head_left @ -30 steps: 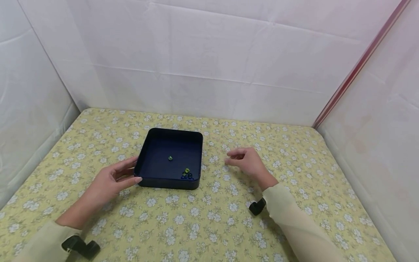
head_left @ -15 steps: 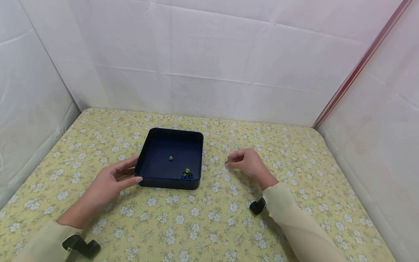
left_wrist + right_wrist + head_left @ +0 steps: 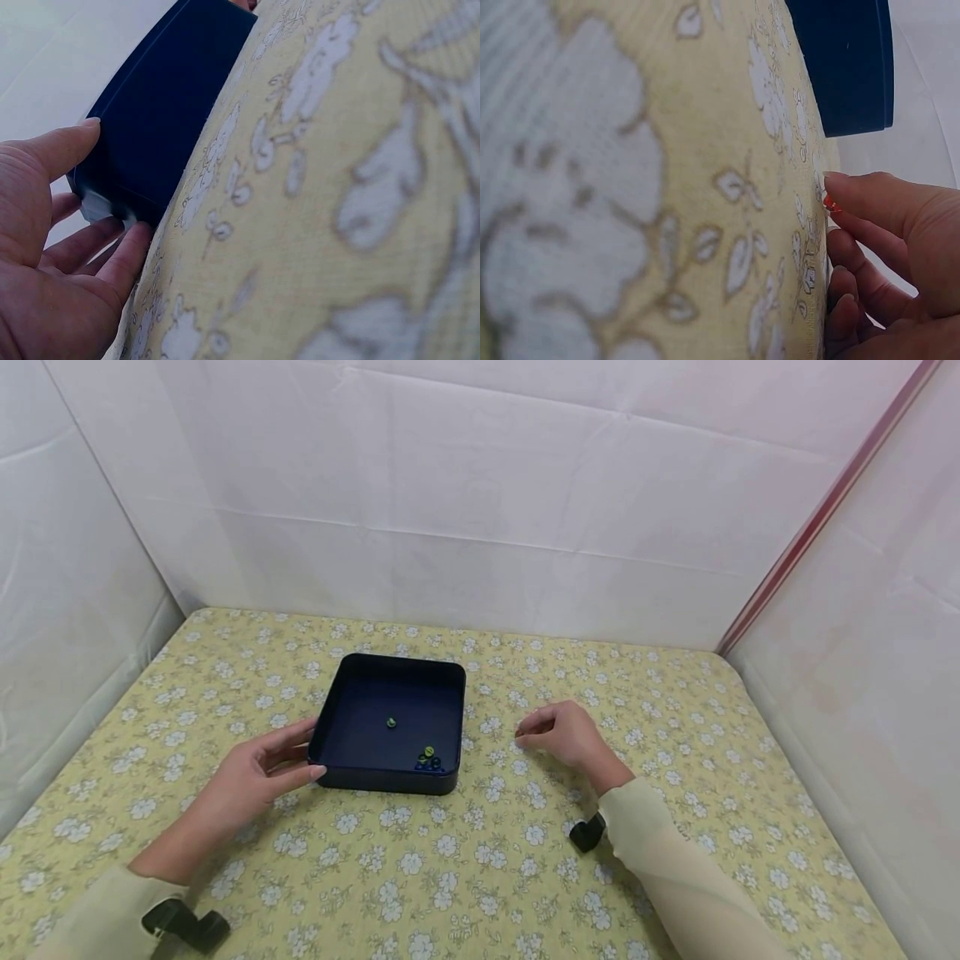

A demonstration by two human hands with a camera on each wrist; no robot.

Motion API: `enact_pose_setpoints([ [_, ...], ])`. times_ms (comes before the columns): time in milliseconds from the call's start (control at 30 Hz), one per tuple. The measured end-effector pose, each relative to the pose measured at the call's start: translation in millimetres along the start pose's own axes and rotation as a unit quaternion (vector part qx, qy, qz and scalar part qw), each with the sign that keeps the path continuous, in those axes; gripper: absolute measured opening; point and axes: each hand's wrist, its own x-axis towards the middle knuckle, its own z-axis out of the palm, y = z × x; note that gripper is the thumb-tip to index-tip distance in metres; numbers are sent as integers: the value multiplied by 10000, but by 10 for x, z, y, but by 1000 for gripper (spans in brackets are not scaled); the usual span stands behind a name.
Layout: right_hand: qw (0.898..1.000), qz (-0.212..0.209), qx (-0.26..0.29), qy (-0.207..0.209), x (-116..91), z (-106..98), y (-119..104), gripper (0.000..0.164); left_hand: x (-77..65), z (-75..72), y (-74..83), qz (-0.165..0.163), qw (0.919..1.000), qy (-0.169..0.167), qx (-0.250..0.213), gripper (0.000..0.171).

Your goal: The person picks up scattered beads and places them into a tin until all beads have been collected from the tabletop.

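Observation:
A dark blue square tray (image 3: 390, 693) stands on the flowered cloth. Several small glass marbles lie in it: one green marble (image 3: 391, 722) near the middle, the others, green and dark blue, clustered in the near right corner. My left hand (image 3: 243, 777) holds the tray at its near left corner; in the left wrist view the thumb lies on the wall and the fingertips reach the lower edge. To the right of the tray, my right hand (image 3: 566, 735) pinches a small orange-red marble (image 3: 830, 203) between thumb and forefinger, close over the cloth. Most of that marble is hidden by the fingertips.
A yellow cloth (image 3: 450, 893) with white flowers covers the table. White sheeting (image 3: 480, 510) closes off the back and both sides, with a red strip (image 3: 825, 518) at the right rear corner.
The right hand's thumb and fingertips, parted a second ago, have come together on the orange-red marble. The left hand and the tray have stayed in place.

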Motion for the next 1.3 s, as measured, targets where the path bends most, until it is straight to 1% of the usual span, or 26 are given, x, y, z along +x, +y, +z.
enact_pose_setpoints([
  [400,10000,-24,-89,38,2,15,-4,8,-2,0,6,-1,10000,-1,23,73],
  [700,9999,-76,91,37,-37,4,-14,10,-2,-1,3,-13,10000,12,29,73],
  [1100,9988,-320,288,216,-62,17,-4,14,-2,1,3,-8,10000,15,2,73],
  [1300,9983,-339,400,236,-71,23,-8,17,-2,2,1,12,10000,20,0,73],
])
